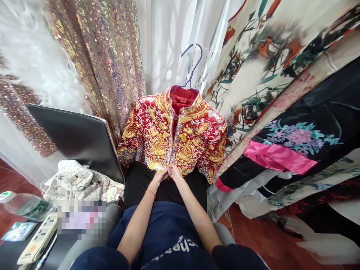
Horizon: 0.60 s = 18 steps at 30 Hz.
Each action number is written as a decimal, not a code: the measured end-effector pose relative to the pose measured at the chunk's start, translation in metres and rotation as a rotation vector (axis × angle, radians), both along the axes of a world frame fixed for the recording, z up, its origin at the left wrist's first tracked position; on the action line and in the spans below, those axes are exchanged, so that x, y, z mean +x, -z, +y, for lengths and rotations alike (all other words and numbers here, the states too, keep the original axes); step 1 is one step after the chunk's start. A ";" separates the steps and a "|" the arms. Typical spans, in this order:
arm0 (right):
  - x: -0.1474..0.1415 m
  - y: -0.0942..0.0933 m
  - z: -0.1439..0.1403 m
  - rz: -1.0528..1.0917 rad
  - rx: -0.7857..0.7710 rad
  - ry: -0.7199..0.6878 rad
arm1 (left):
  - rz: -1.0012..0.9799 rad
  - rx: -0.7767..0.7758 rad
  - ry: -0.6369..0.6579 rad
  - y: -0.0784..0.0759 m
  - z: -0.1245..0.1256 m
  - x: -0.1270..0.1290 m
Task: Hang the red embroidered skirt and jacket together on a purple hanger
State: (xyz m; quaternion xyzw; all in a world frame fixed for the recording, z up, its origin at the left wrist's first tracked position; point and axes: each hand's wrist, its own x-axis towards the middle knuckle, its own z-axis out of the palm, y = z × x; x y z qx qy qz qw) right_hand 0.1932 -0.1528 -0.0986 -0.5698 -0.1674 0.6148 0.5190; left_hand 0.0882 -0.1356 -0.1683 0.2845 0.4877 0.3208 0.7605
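A short red jacket [184, 129] with gold and silver embroidery and a stand collar hangs on a purple hanger [194, 71] in front of me. Its front opening runs down the middle, and the two edges lie close together near the hem. My left hand [161, 175] is closed at the lower front hem, the fingers pinching the edge. Beside it, almost touching, my right hand [174, 171] pinches the other front edge at the same height. Whatever small fastening lies between the fingertips is hidden. Black cloth [140, 187] lies across my lap below the jacket.
On my left, a black chair back [75, 135] stands by a dotted white cloth [74, 182], a plastic bottle [28, 205] and a power strip [38, 238]. Sequinned fabric [112, 56] hangs behind. Printed and embroidered garments [298, 138] hang close on my right.
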 end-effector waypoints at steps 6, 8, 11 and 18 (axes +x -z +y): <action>0.008 -0.046 0.013 -0.040 0.106 -0.016 | 0.044 0.018 -0.099 -0.008 -0.002 -0.001; 0.012 -0.069 0.017 -0.057 0.194 -0.019 | 0.056 0.022 -0.112 -0.011 -0.003 -0.002; 0.018 -0.109 0.019 -0.085 0.358 -0.017 | 0.088 0.046 -0.110 -0.019 -0.007 -0.001; 0.012 -0.161 0.006 -0.153 0.631 -0.040 | 0.369 0.289 -0.196 -0.046 -0.017 0.006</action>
